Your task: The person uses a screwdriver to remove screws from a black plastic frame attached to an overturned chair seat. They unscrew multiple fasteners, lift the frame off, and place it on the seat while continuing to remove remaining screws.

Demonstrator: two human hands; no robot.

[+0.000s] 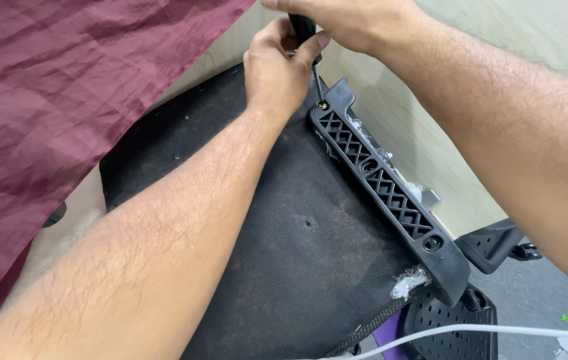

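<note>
Both hands, the left hand and the right hand, gripped a black-handled screwdriver whose tip sat on a screw at the far end of a black lattice plastic bracket along the right edge of a black fabric-covered seat underside, crowded by maroon crinkled cloth on the left, with a white cable crossing nearby.

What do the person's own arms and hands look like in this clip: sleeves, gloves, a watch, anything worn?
Both forearms are bare right up to the picture's edges, with visible hair and no sleeve in view. The left hand and right hand wear no gloves. No watch, bracelet or ring shows on the wrists or fingers that can be seen, and no marks or tattoos appear.
</note>
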